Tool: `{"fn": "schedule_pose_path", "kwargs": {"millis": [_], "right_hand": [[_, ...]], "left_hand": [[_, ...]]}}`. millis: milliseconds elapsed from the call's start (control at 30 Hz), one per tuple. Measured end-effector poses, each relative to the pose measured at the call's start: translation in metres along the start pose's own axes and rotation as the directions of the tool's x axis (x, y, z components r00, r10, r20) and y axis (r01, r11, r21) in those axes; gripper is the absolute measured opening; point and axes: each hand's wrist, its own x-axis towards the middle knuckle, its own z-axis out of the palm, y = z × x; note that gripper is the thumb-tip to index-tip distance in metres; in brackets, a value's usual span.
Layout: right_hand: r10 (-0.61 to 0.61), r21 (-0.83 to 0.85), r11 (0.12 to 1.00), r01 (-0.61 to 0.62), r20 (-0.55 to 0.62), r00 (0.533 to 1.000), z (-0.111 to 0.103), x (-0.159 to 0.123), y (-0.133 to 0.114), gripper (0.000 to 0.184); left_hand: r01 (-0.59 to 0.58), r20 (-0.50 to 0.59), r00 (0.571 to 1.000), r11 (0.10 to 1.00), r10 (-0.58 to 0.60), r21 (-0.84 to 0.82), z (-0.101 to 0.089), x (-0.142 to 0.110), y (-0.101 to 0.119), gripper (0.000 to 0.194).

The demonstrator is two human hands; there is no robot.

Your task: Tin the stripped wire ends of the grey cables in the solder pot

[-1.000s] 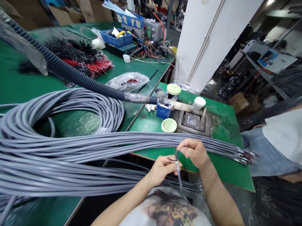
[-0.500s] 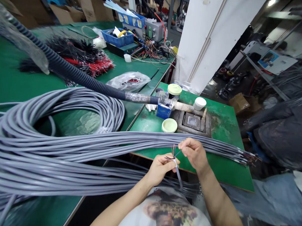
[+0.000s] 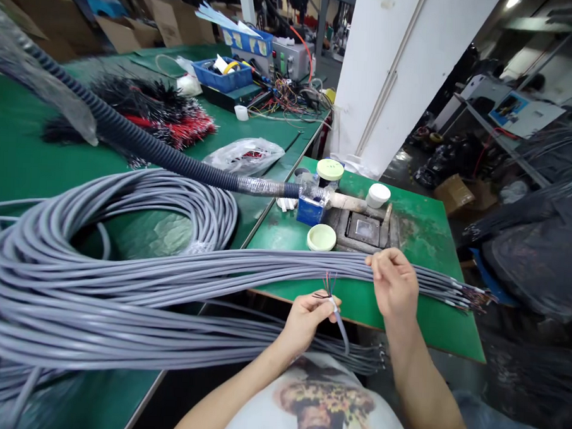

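My left hand [image 3: 311, 313] pinches a grey cable [image 3: 341, 334] just below its stripped end, where a white band shows. Thin coloured wires [image 3: 329, 285], red, black and dark, fan out above my fingertips. My right hand [image 3: 393, 279] is raised to the right, apart from those wires, with its fingers closed. Whether anything small sits in its fingertips is hidden. Behind it runs a long bundle of grey cables [image 3: 284, 265] with stripped ends [image 3: 476, 297] at the right edge of the green table.
A solder pot [image 3: 365, 229] stands beyond the bundle, near an open pale-green tub [image 3: 321, 237], a white jar [image 3: 378, 195] and a blue box [image 3: 311, 210]. A ribbed hose [image 3: 174, 159] crosses from upper left. Coiled cable [image 3: 43, 229] fills the left, with black and red wires [image 3: 176, 124] behind.
My right hand has moved right, away from the wires it was pinching. The wires now stand more upright. My left hand keeps its hold on the cable.
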Motion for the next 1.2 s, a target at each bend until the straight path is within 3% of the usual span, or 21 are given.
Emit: {"fn": "schedule_pose_path", "kwargs": {"millis": [67, 167, 233, 333, 433, 533, 633, 767, 967, 1200], "right_hand": [[0.028, -0.209, 0.978, -0.013, 0.067, 0.997, -0.003, -0.004, 0.001, 0.010], [0.076, -0.479, 0.878, 0.022, 0.185, 0.980, 0.003, -0.015, 0.006, 0.008], [0.069, -0.566, 0.820, 0.082, 0.240, 0.968, 0.009, -0.021, 0.008, 0.004], [0.063, -0.590, 0.801, 0.102, 0.253, 0.965, 0.017, -0.023, 0.008, 0.003], [0.143, -0.516, 0.857, 0.000, 0.238, 0.961, 0.018, -0.022, 0.011, 0.011], [0.290, -0.322, 0.924, -0.204, 0.249, 0.924, 0.018, -0.021, 0.019, 0.016], [0.346, -0.117, 0.938, -0.327, 0.243, 0.906, 0.018, -0.020, 0.028, 0.015], [0.386, 0.031, 0.914, -0.404, 0.235, 0.892, 0.022, -0.021, 0.037, 0.014], [0.419, 0.125, 0.876, -0.467, 0.285, 0.862, 0.030, -0.024, 0.042, 0.020], [0.483, 0.072, 0.852, -0.518, 0.272, 0.832, 0.041, -0.026, 0.046, 0.012]], "left_hand": [[0.059, -0.018, 0.998, 0.994, -0.061, -0.089, 0.001, 0.001, 0.000, 0.027], [0.110, -0.021, 0.993, 0.983, -0.114, -0.144, 0.005, 0.003, 0.003, 0.026], [0.115, -0.012, 0.993, 0.984, -0.118, -0.135, 0.007, 0.003, 0.005, 0.028], [0.113, -0.001, 0.994, 0.987, -0.114, -0.112, 0.008, 0.003, 0.006, 0.033], [0.116, 0.006, 0.993, 0.987, -0.116, -0.110, 0.008, 0.003, 0.006, 0.034], [0.132, 0.013, 0.991, 0.981, -0.131, -0.140, 0.007, 0.002, 0.007, 0.033], [0.158, 0.023, 0.987, 0.964, -0.157, -0.214, 0.005, 0.002, 0.007, 0.032], [0.200, 0.065, 0.980, 0.927, -0.189, -0.317, 0.002, 0.001, 0.005, 0.032], [0.224, 0.164, 0.972, 0.884, -0.170, -0.410, -0.005, -0.001, 0.001, 0.029], [0.229, 0.296, 0.949, 0.880, -0.107, -0.417, -0.009, -0.004, -0.007, 0.034]]}}
